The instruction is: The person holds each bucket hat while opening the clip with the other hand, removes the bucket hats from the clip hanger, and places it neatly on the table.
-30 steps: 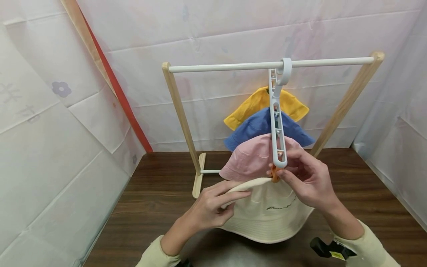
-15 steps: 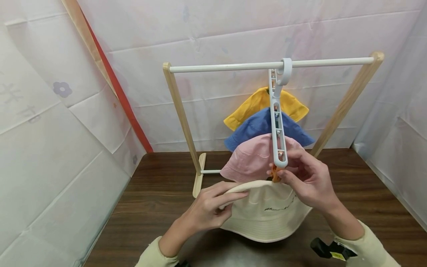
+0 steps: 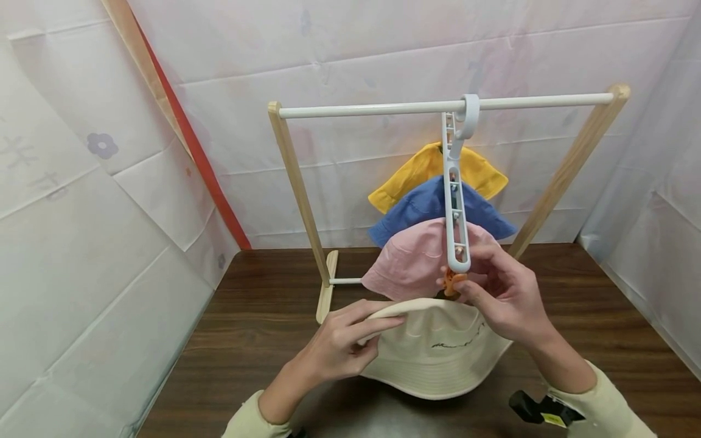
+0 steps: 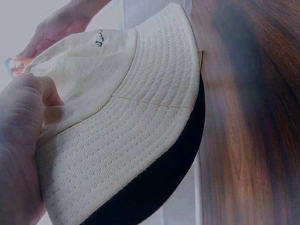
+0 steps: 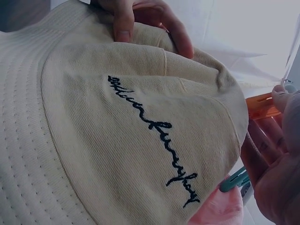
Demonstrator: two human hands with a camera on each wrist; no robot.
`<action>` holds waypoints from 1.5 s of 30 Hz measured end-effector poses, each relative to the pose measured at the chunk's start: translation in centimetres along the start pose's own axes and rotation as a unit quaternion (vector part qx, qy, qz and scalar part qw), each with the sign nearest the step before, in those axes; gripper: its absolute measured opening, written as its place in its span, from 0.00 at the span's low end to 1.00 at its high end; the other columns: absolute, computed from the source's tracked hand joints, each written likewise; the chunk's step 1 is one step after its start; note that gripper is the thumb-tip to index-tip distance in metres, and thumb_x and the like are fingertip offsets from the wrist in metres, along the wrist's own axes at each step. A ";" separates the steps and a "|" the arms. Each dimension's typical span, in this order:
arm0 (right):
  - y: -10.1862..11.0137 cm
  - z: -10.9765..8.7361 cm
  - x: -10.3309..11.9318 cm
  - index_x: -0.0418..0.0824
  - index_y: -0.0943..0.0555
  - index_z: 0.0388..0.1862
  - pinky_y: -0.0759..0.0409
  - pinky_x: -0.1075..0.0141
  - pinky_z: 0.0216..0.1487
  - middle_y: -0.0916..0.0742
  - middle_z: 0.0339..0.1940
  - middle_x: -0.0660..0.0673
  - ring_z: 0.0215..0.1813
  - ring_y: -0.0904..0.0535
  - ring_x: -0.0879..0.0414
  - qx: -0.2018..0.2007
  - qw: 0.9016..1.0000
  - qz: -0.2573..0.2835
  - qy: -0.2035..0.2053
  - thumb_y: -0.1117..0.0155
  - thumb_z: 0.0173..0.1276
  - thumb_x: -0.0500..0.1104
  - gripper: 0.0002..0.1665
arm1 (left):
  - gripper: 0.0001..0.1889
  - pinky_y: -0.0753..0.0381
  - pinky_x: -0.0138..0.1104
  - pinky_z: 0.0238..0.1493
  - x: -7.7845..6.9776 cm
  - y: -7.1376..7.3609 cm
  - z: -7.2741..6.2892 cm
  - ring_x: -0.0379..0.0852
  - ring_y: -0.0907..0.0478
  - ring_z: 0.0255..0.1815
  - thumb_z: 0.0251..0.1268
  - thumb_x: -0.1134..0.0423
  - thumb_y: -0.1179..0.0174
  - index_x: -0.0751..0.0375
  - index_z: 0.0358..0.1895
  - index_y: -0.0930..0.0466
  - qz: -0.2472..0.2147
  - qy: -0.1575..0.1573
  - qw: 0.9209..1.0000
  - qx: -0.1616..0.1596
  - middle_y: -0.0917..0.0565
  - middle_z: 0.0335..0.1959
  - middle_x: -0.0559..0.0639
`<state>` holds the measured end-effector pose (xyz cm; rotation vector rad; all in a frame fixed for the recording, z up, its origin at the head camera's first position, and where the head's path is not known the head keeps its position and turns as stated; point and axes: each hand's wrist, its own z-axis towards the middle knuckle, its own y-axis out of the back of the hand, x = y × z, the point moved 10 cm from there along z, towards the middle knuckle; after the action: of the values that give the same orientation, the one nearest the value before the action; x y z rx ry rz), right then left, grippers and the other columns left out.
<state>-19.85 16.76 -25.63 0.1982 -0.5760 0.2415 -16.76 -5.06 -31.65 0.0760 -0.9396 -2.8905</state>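
Note:
A cream bucket hat (image 3: 438, 359) with dark script stitched on its side hangs in front of the rack, its underside dark in the left wrist view. My left hand (image 3: 345, 340) pinches the folded crown between thumb and fingers. At the crown's top, my right hand (image 3: 506, 295) pinches an orange clothespin (image 3: 453, 284) below the near end of the white clip hanger (image 3: 456, 213). In the right wrist view the orange clothespin (image 5: 262, 106) is right at the crown's edge.
Behind hang a pink hat (image 3: 411, 255), a blue hat (image 3: 416, 207) and a yellow hat (image 3: 411, 173). The hanger hooks over the white bar (image 3: 372, 109) of a wooden-legged rack (image 3: 298, 194) on a dark wood table (image 3: 246, 340). A teal clothespin (image 5: 234, 180) sits on the pink hat.
The orange clothespin has turned a little in my right hand. The crown of the cream hat has sunk slightly below the clothespin, and my left hand has shifted slightly down with it.

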 end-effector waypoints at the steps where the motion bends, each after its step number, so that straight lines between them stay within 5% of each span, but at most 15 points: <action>1: -0.1 0.0 0.0 0.18 0.21 0.60 0.08 0.72 0.40 0.07 0.57 0.46 0.51 0.05 0.61 0.002 1.000 0.003 -0.001 0.30 0.77 0.25 0.18 | 0.36 0.18 0.24 0.43 0.0 0.0 0.0 0.44 0.13 0.49 0.44 0.84 0.36 0.64 0.64 0.11 0.000 0.000 1.000 0.000 0.09 0.60 0.61; 20: -0.8 0.1 0.0 0.15 0.23 0.64 0.08 0.69 0.36 0.07 0.58 0.49 0.52 0.04 0.61 0.015 1.000 -0.009 0.005 0.30 0.78 0.27 0.22 | 0.36 0.22 0.20 0.38 0.0 0.7 -0.9 0.42 0.15 0.45 0.45 0.83 0.37 0.65 0.65 0.11 0.007 0.005 1.000 0.005 0.08 0.60 0.62; 31: -0.6 0.1 0.6 0.20 0.18 0.65 0.08 0.72 0.40 0.06 0.61 0.48 0.50 0.04 0.63 -0.017 0.999 -0.006 0.034 0.23 0.75 0.33 0.25 | 0.36 0.25 0.17 0.35 0.3 1.0 -1.6 0.39 0.19 0.40 0.46 0.84 0.37 0.66 0.65 0.11 0.001 0.013 1.000 0.002 0.09 0.59 0.64; 38: -0.7 0.4 0.9 0.22 0.17 0.65 0.09 0.73 0.40 0.07 0.62 0.47 0.44 0.06 0.65 -0.037 0.998 -0.008 0.042 0.19 0.72 0.36 0.28 | 0.31 0.24 0.19 0.35 0.4 1.3 -1.9 0.40 0.18 0.41 0.54 0.82 0.41 0.66 0.65 0.11 0.006 0.012 1.000 -0.004 0.09 0.58 0.64; 45: -0.8 0.9 1.6 0.21 0.18 0.67 0.09 0.75 0.45 0.07 0.63 0.46 0.50 0.06 0.64 -0.049 0.997 -0.014 0.057 0.22 0.75 0.35 0.28 | 0.33 0.24 0.20 0.35 0.4 1.5 -2.0 0.41 0.18 0.42 0.50 0.83 0.38 0.65 0.64 0.11 0.011 0.010 1.000 -0.010 0.08 0.57 0.63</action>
<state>-18.79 16.08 -24.07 0.0968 -0.4702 0.1951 -16.87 -7.50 -32.40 0.0931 -0.9031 -2.8719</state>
